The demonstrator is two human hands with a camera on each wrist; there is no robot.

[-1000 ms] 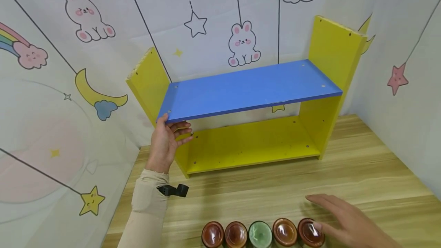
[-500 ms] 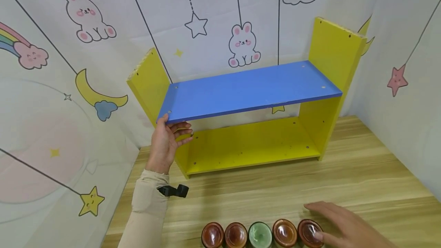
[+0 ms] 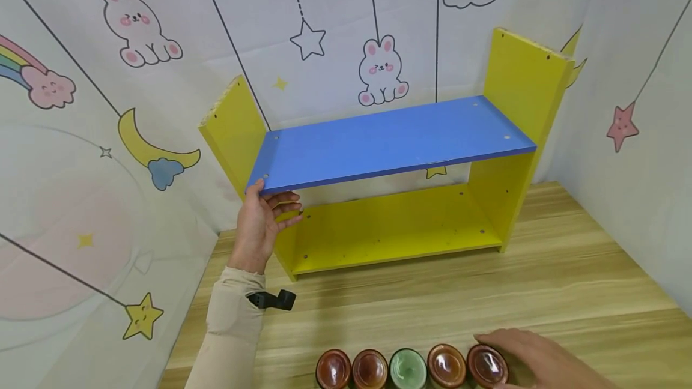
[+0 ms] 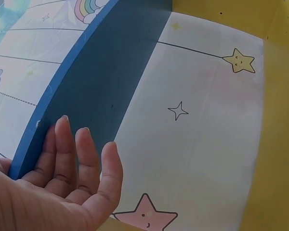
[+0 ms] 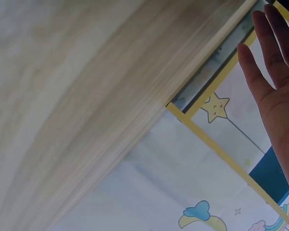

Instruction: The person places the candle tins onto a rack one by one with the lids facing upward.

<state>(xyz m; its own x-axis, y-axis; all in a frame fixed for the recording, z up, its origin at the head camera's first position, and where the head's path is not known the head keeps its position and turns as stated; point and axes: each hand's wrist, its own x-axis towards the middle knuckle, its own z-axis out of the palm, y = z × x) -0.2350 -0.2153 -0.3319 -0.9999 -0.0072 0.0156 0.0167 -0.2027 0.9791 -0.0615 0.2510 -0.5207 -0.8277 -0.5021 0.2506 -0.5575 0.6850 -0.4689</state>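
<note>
My left hand (image 3: pixel 258 224) grips the left front corner of a blue shelf board (image 3: pixel 394 140), thumb on top and the other fingers underneath. In the left wrist view, the fingers (image 4: pixel 89 168) spread loosely below the board. The board spans two yellow side panels (image 3: pixel 530 71) of a shelf unit. At the bottom right of the head view, my right hand (image 3: pixel 540 356) is around the far side of a round, glossy dark-brown jar-like piece (image 3: pixel 488 365), at the right end of a row. Its fingers look fairly straight in the right wrist view; the thumb is partly cut off in the head view.
Beside that piece stand two reddish-brown round pieces (image 3: pixel 370 368), a green one (image 3: pixel 408 368) and an amber one (image 3: pixel 447 365). A yellow bottom board (image 3: pixel 389 227) joins the panels low down. The wooden table (image 3: pixel 411 293) ends at walls covered with printed cloth (image 3: pixel 324 89).
My right hand has moved slightly down toward the viewer, its thumb slipping from over the dark-brown piece to its near edge. The left hand and the blue board have stayed put.
</note>
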